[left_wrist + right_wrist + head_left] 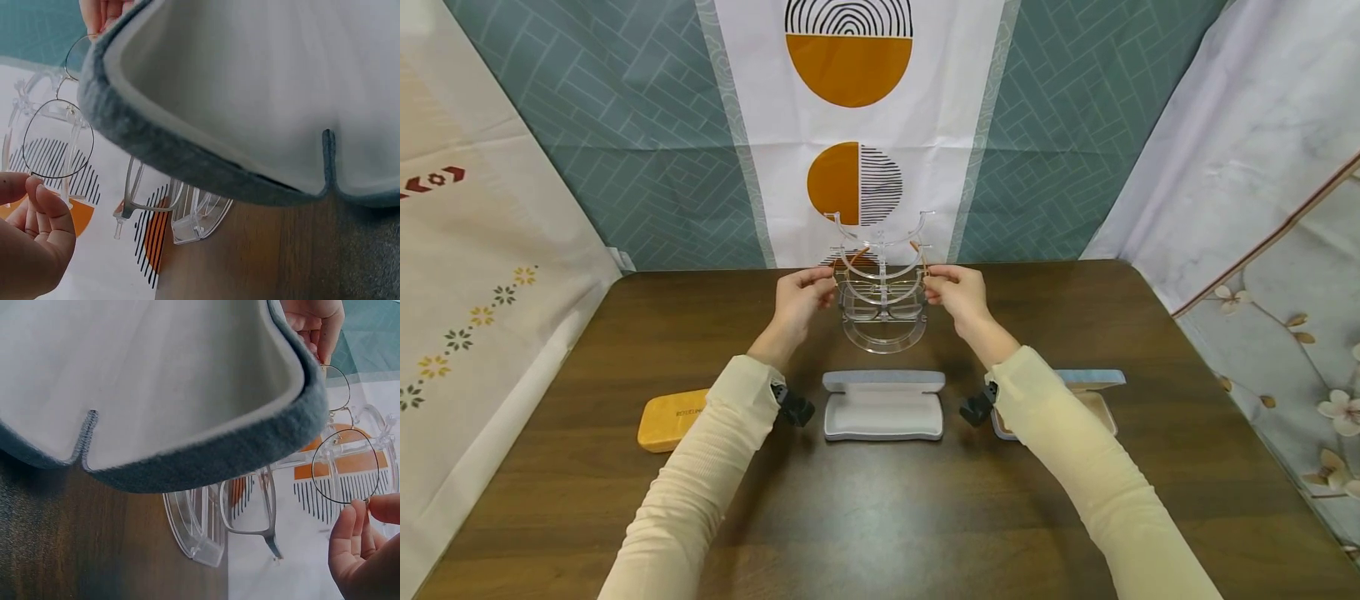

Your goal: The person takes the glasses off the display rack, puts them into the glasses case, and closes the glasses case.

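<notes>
While both hands reach to the clear stand at the table's far middle, the wire glasses lie between them across an upper tier, long axis running left to right. Left hand pinches the left end of the frame, right hand the right end — each equally near, thumb and fingers curled on the rim beside a lens. Lenses appear to face the person, though the temples are too thin to follow. A clear-framed pair sits on a lower tier. Nearer the person, a grey case lies open, flanked by an orange case and another open case — well apart from the stand.
</notes>
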`<state>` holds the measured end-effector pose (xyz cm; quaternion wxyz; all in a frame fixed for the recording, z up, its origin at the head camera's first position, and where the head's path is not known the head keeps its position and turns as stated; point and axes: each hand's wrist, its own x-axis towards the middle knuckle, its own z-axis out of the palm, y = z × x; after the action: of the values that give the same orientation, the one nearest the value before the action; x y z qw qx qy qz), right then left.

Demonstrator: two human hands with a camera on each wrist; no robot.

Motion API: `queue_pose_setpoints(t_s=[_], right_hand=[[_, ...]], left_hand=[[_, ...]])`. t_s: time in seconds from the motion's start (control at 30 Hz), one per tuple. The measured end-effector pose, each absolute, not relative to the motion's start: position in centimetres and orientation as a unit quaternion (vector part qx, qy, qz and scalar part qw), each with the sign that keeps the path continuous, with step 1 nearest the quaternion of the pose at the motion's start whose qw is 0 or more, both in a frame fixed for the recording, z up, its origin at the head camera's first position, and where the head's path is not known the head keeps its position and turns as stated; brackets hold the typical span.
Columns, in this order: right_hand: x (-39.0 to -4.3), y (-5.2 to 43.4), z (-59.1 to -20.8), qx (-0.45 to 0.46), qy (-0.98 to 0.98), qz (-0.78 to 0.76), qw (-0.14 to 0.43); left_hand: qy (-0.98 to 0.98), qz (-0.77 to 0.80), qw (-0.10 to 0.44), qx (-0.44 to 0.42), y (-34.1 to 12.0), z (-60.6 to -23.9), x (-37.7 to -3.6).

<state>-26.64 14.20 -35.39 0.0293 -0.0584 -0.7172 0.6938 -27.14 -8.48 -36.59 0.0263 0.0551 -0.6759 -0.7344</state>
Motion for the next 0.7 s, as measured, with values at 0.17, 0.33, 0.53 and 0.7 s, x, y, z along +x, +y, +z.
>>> queue_pose_setpoints(t_s=[0.17, 0.33, 0.53, 0.7], right_hand=[[-26.2, 14.3, -35.4, -0.055, -0.716, 0.695, 0.032], [-25.8, 14.5, -35.4, -0.046, -0.714, 0.698, 0.033], [-25.1, 14.5, -35.2, -0.041, -0.715, 0.697, 0.034], [-24.6, 14.6, -35.0, -0.028, -0.719, 0.694, 0.033]], left_hand=[[-0.666, -0.743, 0.028, 0.053, -8.5, -36.5, -26.8], [-0.660, -0.749, 0.027, 0.052, -8.4, -36.3, -26.2], [-0.662, -0.747, 0.027, 0.046, -8.4, -36.2, -25.5], [-0.663, -0.747, 0.030, 0.039, -8.6, -36.1, -24.9]])
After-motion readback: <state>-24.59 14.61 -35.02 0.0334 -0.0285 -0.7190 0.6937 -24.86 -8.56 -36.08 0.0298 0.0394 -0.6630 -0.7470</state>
